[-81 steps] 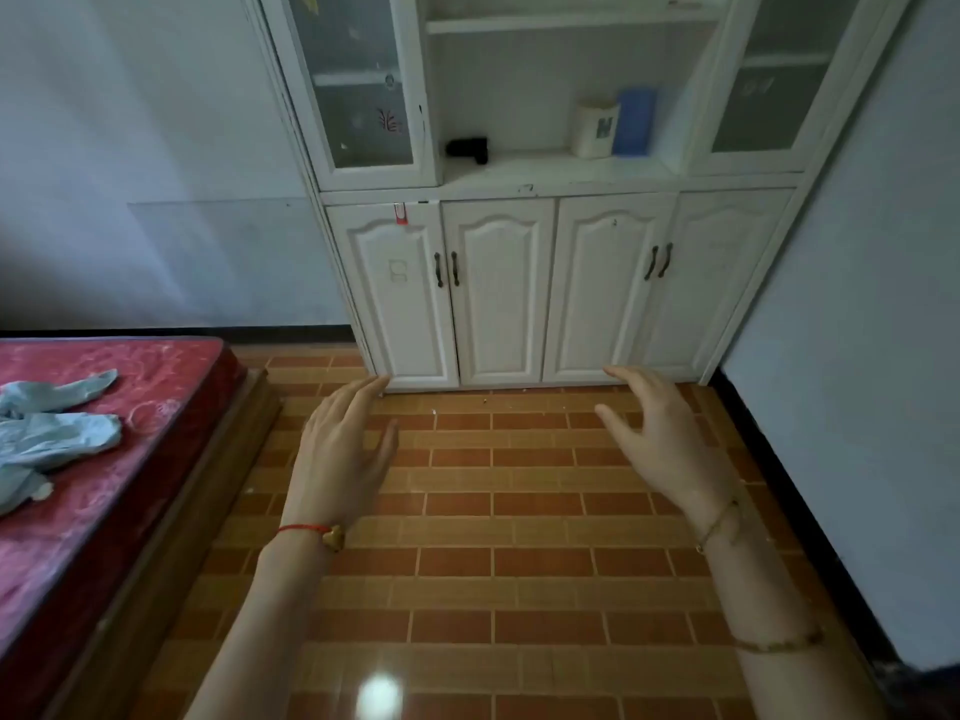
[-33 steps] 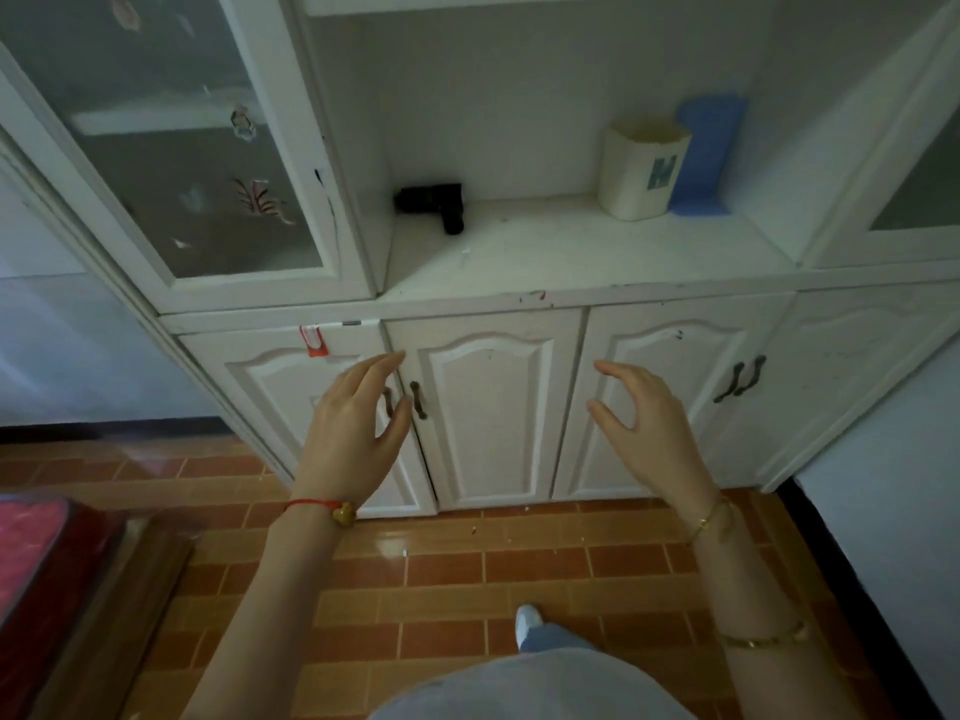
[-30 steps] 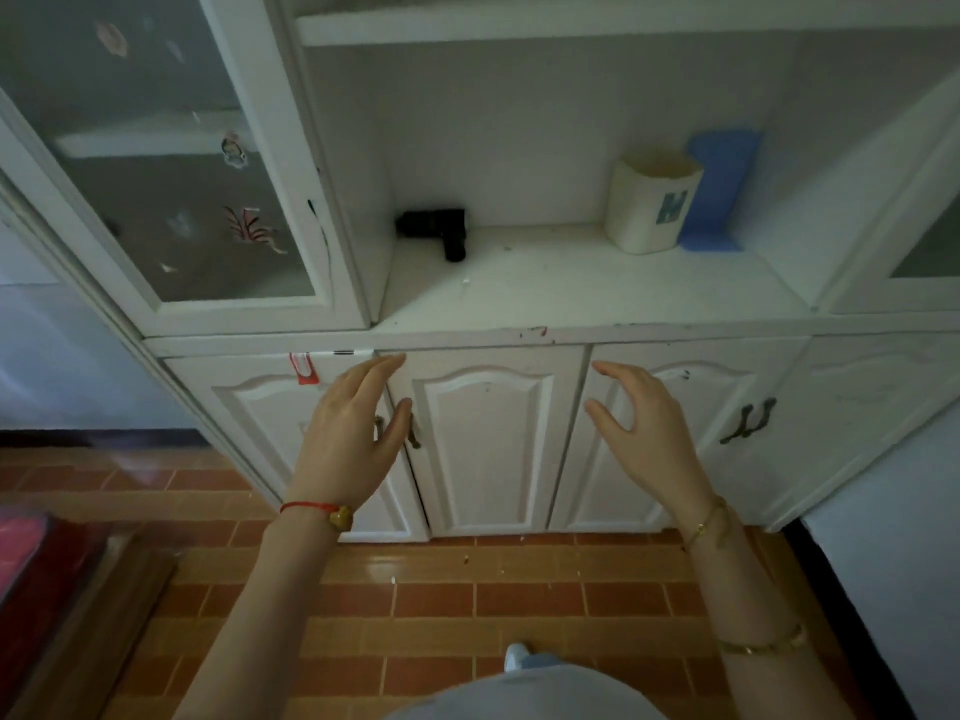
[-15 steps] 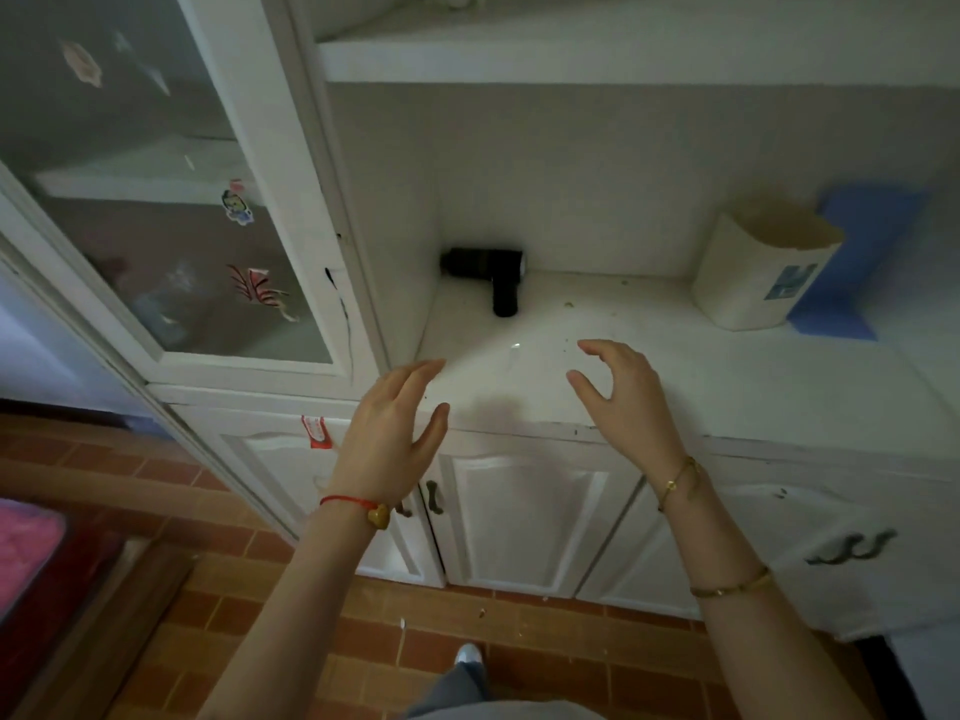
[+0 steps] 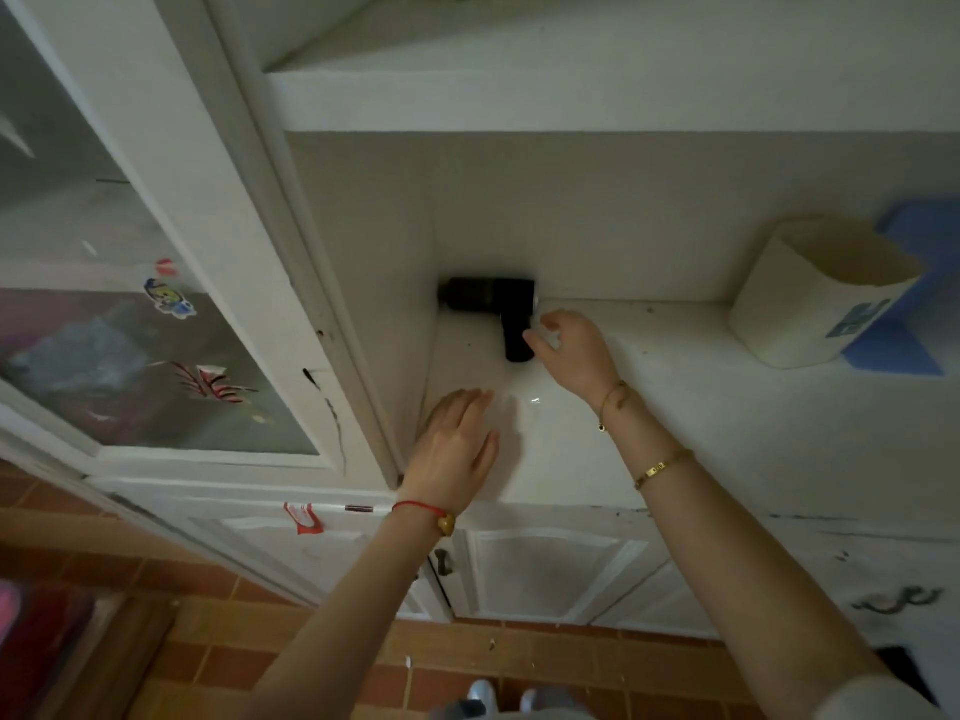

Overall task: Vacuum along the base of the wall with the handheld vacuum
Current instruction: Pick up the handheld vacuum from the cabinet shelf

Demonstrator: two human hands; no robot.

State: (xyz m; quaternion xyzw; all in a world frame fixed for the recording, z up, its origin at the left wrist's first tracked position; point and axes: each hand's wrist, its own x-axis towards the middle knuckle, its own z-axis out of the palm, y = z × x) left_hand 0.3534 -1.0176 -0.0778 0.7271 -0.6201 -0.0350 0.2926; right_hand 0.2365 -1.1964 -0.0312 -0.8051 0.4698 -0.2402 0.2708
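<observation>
A small black handheld vacuum [image 5: 493,304] lies at the back left corner of the white cabinet shelf [image 5: 701,407], its handle pointing toward me. My right hand [image 5: 569,350] hovers just right of the handle with fingers loosely spread; thumb and fingertips are beside it, not closed round it. My left hand [image 5: 457,449] is flat, fingers straight, over the shelf's front left edge and holds nothing.
A cream container [image 5: 821,298] and a blue object [image 5: 914,304] stand at the shelf's right. A glass cabinet door [image 5: 130,314] with stickers is on the left. Lower doors [image 5: 545,574] and a brown tiled floor [image 5: 130,589] lie below.
I have stepped closer to the cabinet. Both hands moved forward over the shelf; my right hand went from mid-shelf to right beside the vacuum's handle.
</observation>
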